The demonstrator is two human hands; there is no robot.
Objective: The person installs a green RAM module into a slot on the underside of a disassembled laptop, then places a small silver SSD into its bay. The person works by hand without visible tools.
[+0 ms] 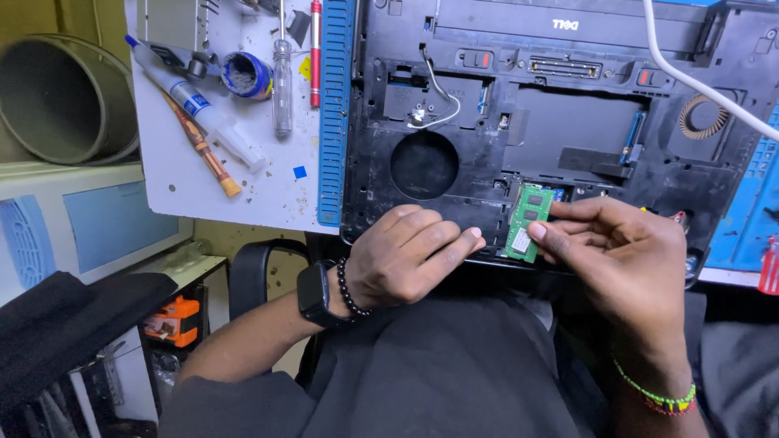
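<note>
Nearest us, low in the frame, our dark soft-cloth lap fills the bottom, with our two forearms rising from it: a black smartwatch [315,294] and a black bead bracelet [350,294] on the left wrist, a bright woven wristband [659,396] on the right. Our left hand [410,255] lies curled, knuckles up, fingers pressed on the near edge of the opened laptop base [552,122], gripping nothing. Our right hand [625,251] pinches the green memory module [527,222] between thumb and fingertips at centre frame, just over its slot. We judge the risk to lie here: the thin, stiff board looks tilted, and a skewed push could bend it or scrape its contact edge; bare fingers on the chips could also pass static. If the left hand slips on the smooth plastic, the base could slide off our knees. The base itself is matt black moulded plastic, dusty, with a round cut-out [423,165], a loose white wire [438,97], and a coppery ribbed fan [704,115] at the upper right. A glossy white cable [706,85] crosses it. Farther off, upper left, a white pegged board [268,182] carries a clear-handled screwdriver [281,81], a brush [207,150], a syringe-shaped tube [195,101] and a small blue pot [246,75].
</note>
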